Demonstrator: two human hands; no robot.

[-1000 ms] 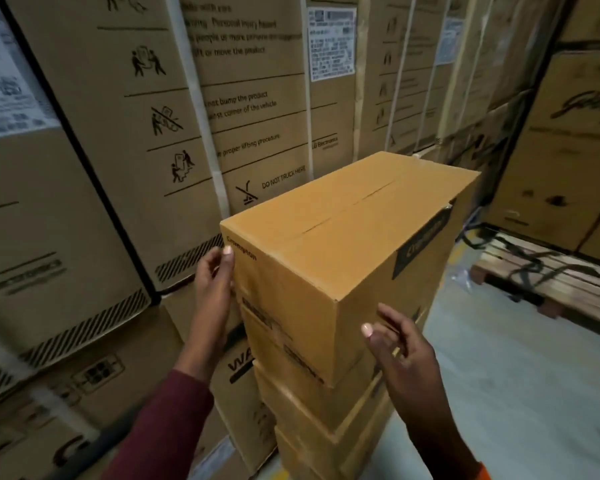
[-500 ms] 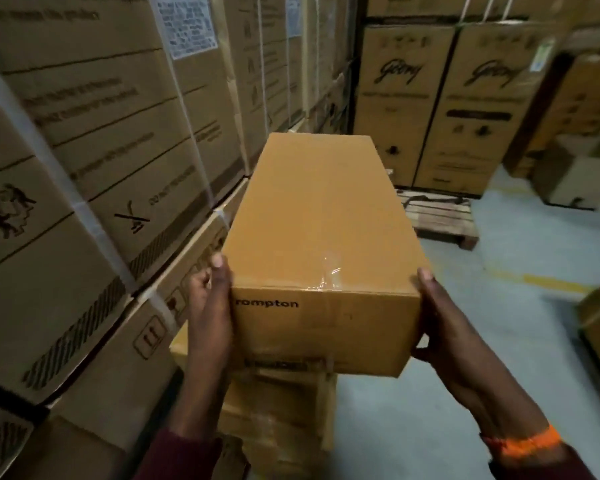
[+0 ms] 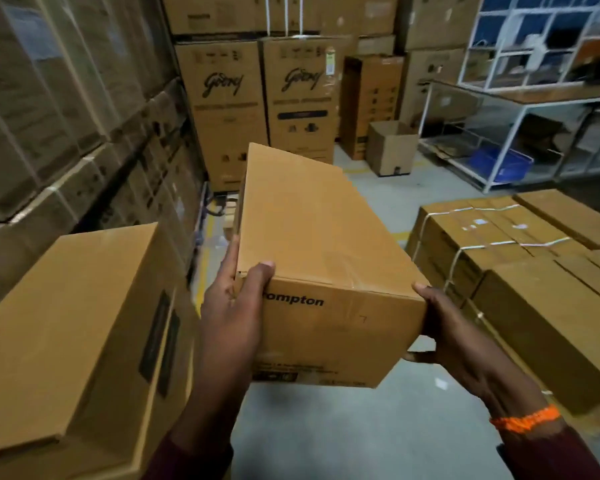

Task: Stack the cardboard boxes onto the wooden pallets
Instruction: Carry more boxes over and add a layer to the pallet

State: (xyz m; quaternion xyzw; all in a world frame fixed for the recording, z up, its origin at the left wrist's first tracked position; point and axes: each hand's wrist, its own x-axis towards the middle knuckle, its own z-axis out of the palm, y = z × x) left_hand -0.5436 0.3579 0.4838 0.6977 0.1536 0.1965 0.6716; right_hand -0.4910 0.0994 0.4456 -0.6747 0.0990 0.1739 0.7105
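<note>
A person holds a long box (image 3: pixel 312 244) up in the air between both hands. The left hand (image 3: pixel 232 317) grips its near left corner, and the right hand (image 3: pixel 454 341) grips its right corner

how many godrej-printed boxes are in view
2. The left Godrej box and right Godrej box stand side by side at the back, beyond the held Crompton box. More may be hidden.
</note>
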